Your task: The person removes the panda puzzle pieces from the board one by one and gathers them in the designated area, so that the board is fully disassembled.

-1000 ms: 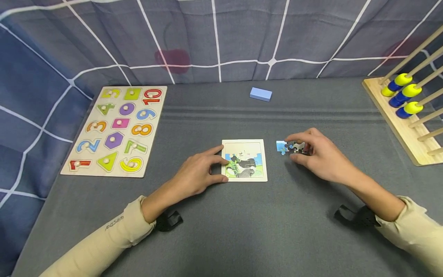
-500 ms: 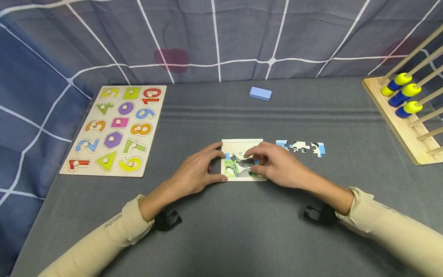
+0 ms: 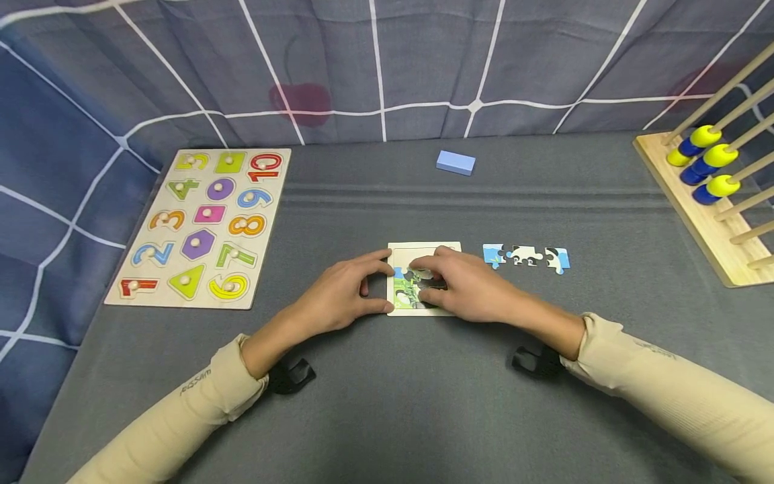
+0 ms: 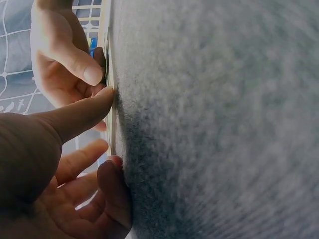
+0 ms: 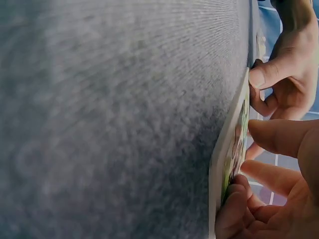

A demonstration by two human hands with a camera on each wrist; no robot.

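A square wooden jigsaw board (image 3: 423,245) with a panda picture lies flat at the middle of the table, its lower part filled with pieces. My left hand (image 3: 338,296) holds its left edge, the thumb near the lower corner and fingers near the upper one. Over the board's right half is my right hand (image 3: 471,286), thumb and fingertips spread and touching the picture; part of the picture is hidden under it. Loose to the right lie a blue piece (image 3: 491,253), a panda-face piece (image 3: 525,255) and a black-and-blue piece (image 3: 559,259).
A wooden number-and-shape peg board (image 3: 232,269) lies at the left. Behind the jigsaw sits a small blue block (image 3: 456,163). A wooden bead rack (image 3: 683,208) stands at the right edge. A checked curtain (image 3: 423,67) hangs along the table's back.
My right hand has moved left from the loose pieces onto the jigsaw board, then slid a little further left there. The loose pieces are uncovered. My left hand has stayed at the board's edge.
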